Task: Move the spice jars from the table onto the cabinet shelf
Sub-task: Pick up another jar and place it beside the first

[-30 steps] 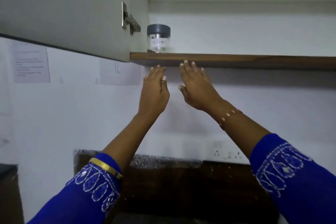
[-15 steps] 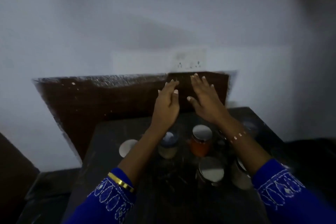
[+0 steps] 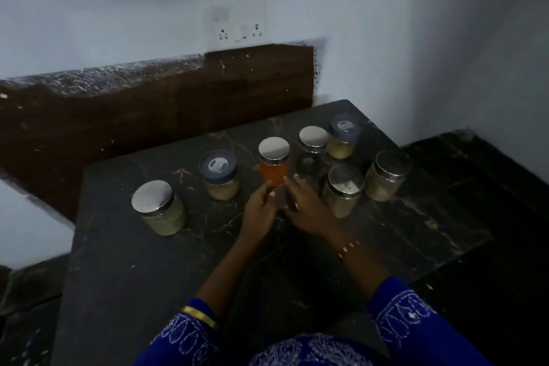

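Several spice jars stand on a dark table point(image 3: 148, 261). An orange jar point(image 3: 274, 162) with a silver lid is at the middle. My left hand point(image 3: 260, 211) and my right hand point(image 3: 306, 208) reach side by side toward its base, fingers straight, fingertips close to or just touching the glass. Left of it stand a blue-lidded jar point(image 3: 219, 177) and a silver-lidded jar point(image 3: 159, 208). On the right are a dark jar point(image 3: 312, 150), another blue-lidded jar point(image 3: 343, 140) and two steel-lidded jars point(image 3: 343, 190) point(image 3: 386, 175). The cabinet shelf is out of view.
A brown backsplash panel point(image 3: 148, 116) and a white wall with a socket plate point(image 3: 237, 24) rise behind the table. Dark floor point(image 3: 490, 187) lies to the right of the table.
The view has dropped from the cabinet shelf to the table. Both hands have come down from the shelf edge to the orange jar.
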Available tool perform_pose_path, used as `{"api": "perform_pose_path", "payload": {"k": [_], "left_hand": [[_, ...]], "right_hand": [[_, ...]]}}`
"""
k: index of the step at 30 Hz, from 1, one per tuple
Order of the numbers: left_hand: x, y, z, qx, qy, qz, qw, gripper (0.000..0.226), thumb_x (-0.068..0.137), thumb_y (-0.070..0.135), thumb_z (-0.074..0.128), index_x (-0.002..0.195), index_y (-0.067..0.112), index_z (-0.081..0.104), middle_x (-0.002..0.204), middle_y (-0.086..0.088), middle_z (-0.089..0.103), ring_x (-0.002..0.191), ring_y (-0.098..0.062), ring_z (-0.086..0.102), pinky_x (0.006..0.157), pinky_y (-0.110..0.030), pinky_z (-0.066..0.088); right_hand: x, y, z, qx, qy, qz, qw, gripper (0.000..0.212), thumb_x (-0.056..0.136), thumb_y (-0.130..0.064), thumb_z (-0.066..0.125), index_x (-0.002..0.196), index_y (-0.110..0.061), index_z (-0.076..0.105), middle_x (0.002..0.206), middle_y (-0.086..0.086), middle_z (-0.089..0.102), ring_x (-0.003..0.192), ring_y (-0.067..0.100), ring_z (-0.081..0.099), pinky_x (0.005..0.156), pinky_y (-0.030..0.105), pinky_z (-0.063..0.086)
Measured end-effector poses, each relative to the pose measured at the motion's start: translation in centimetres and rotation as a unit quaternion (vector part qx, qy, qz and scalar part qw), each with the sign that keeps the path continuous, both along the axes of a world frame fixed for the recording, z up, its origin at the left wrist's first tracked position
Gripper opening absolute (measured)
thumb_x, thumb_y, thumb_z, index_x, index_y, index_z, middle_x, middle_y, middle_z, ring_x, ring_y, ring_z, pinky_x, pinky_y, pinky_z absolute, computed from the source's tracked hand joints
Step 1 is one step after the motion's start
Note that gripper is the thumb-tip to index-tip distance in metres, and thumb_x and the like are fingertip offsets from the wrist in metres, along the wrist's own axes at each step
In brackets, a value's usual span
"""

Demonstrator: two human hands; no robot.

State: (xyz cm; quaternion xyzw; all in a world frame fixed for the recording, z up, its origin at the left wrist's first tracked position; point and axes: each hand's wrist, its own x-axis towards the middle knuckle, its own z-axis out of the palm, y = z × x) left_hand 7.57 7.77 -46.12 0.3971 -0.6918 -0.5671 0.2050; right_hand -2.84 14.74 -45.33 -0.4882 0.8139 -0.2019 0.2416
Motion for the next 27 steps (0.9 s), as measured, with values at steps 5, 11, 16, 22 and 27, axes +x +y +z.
{"api": "perform_pose_path", "payload": {"k": [5, 11, 16, 22, 27], "left_hand": [[0.4, 1.7, -1.0, 0.071, -0.006, 0.000, 0.997, 0.037, 0.098, 0.011, 0.036, 0.134, 0.011, 0.044, 0.130, -0.007, 0.053, 0.107, -0.011, 0.051, 0.079, -0.016, 0.043], [1.4, 2.0, -0.9, 0.119, 0.001, 0.010, 0.993, 0.037, 0.099, 0.010, 0.033, 0.133, 0.009, 0.046, 0.133, -0.011, 0.053, 0.122, -0.024, 0.051, 0.104, -0.038, 0.041], [2.7, 0.8, 0.7, 0.122, 0.020, 0.024, 0.992, 0.033, 0.099, 0.015, 0.032, 0.122, 0.010, 0.055, 0.118, -0.009, 0.059, 0.103, -0.020, 0.059, 0.079, -0.022, 0.048], [3.8, -1.5, 3.6, 0.239, 0.135, 0.025, 0.961, 0.033, 0.098, 0.032, 0.032, 0.114, 0.017, 0.057, 0.107, -0.008, 0.066, 0.098, -0.021, 0.063, 0.100, -0.041, 0.044], [3.4, -1.3, 5.7, 0.327, 0.209, -0.011, 0.922, 0.048, 0.096, 0.045, 0.025, 0.132, 0.018, 0.043, 0.126, -0.018, 0.057, 0.111, -0.031, 0.058, 0.101, -0.045, 0.042]], "right_hand": [[0.1, 1.0, -2.3, -0.035, -0.005, -0.005, 0.999, 0.087, 0.082, -0.034, 0.068, 0.149, -0.020, 0.015, 0.158, 0.010, 0.004, 0.146, 0.028, 0.010, 0.116, 0.037, 0.021], [-0.8, 1.2, -2.8, -0.093, -0.058, -0.051, 0.993, 0.087, 0.071, -0.025, 0.078, 0.144, -0.025, 0.031, 0.135, 0.009, 0.039, 0.125, 0.023, 0.044, 0.103, 0.030, 0.038], [-1.7, 0.5, 0.2, -0.147, -0.235, -0.102, 0.955, 0.068, 0.071, -0.018, 0.077, 0.132, -0.023, 0.046, 0.135, 0.006, 0.047, 0.122, 0.022, 0.048, 0.099, 0.035, 0.046], [-1.8, -0.4, 5.6, -0.284, -0.575, -0.073, 0.764, 0.042, 0.090, -0.009, 0.051, 0.131, -0.011, 0.041, 0.112, 0.004, 0.059, 0.096, 0.020, 0.063, 0.076, 0.035, 0.057], [-1.0, -1.6, 6.4, -0.347, -0.616, -0.078, 0.703, 0.047, 0.086, -0.017, 0.050, 0.131, -0.011, 0.040, 0.112, 0.008, 0.061, 0.091, 0.018, 0.067, 0.068, 0.032, 0.059]]}}
